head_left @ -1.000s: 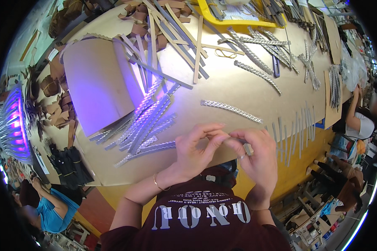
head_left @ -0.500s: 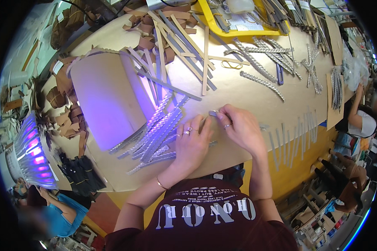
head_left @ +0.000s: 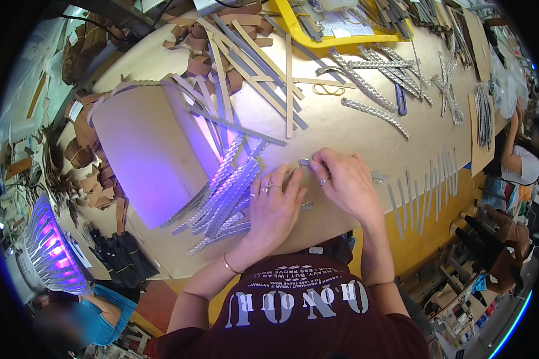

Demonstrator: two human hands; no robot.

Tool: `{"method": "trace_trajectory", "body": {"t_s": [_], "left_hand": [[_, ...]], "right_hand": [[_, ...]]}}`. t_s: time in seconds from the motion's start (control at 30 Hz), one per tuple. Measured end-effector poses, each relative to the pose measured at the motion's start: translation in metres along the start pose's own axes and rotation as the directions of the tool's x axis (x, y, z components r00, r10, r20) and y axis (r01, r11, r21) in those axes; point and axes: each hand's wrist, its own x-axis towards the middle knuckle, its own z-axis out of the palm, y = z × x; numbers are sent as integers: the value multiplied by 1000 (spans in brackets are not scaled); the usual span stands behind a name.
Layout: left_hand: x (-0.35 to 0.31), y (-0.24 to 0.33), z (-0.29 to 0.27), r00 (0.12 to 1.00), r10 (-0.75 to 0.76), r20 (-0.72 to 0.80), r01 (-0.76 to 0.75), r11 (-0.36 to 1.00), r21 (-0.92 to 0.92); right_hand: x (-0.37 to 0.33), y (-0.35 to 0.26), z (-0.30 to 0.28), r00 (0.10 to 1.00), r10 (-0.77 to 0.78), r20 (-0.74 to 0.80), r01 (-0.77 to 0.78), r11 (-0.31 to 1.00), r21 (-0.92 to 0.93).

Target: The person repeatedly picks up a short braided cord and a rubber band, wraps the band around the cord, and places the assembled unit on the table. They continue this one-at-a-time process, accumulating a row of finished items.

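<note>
My right hand (head_left: 344, 182) is closed, thumb and index finger pinching a short silver-grey strip end (head_left: 304, 162) just above the table. My left hand (head_left: 274, 206) is beside it, fingers bent and their tips close to the same piece; what they hold is mostly hidden. Below my left thumb a grey strap end (head_left: 307, 206) pokes out. Another short strap end (head_left: 379, 178) lies just right of my right hand. A pile of braided silver-grey straps (head_left: 224, 194) rests against the left hand's outer side.
Thin grey strips (head_left: 425, 194) hang in a row along the table's near right edge. Farther back lie more braided straps (head_left: 377, 119), blue snips (head_left: 400, 99), a yellow rubber band (head_left: 329, 90) and a yellow tray (head_left: 347, 40). A curved tan board (head_left: 144, 143) stands left. Other people work at both sides.
The view has shifted slightly. Both hands stay nearly in place, the right still pinching the strip end.
</note>
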Motion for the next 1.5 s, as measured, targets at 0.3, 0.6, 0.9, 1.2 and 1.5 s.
{"method": "trace_trajectory", "body": {"t_s": [0.3,0.6,0.9,1.2,1.5], "left_hand": [[1,0,-1,1000,0,-6,0,1000,9],[6,4,2,1000,8,15,-9,996,86],[9,10,3,994,85,70,-105,922,374],[11,15,2,986,124,108,-162,849,504],[11,20,6,992,82,96,-117,880,460]], "right_hand": [[1,-1,2,1000,-4,-25,4,1000,-17],[-2,-5,8,992,-45,-114,35,995,-94],[-13,19,-8,965,215,-151,-202,974,101],[-17,21,-7,968,182,-175,-165,980,108],[-15,21,-5,969,202,-141,-195,979,63]]}}
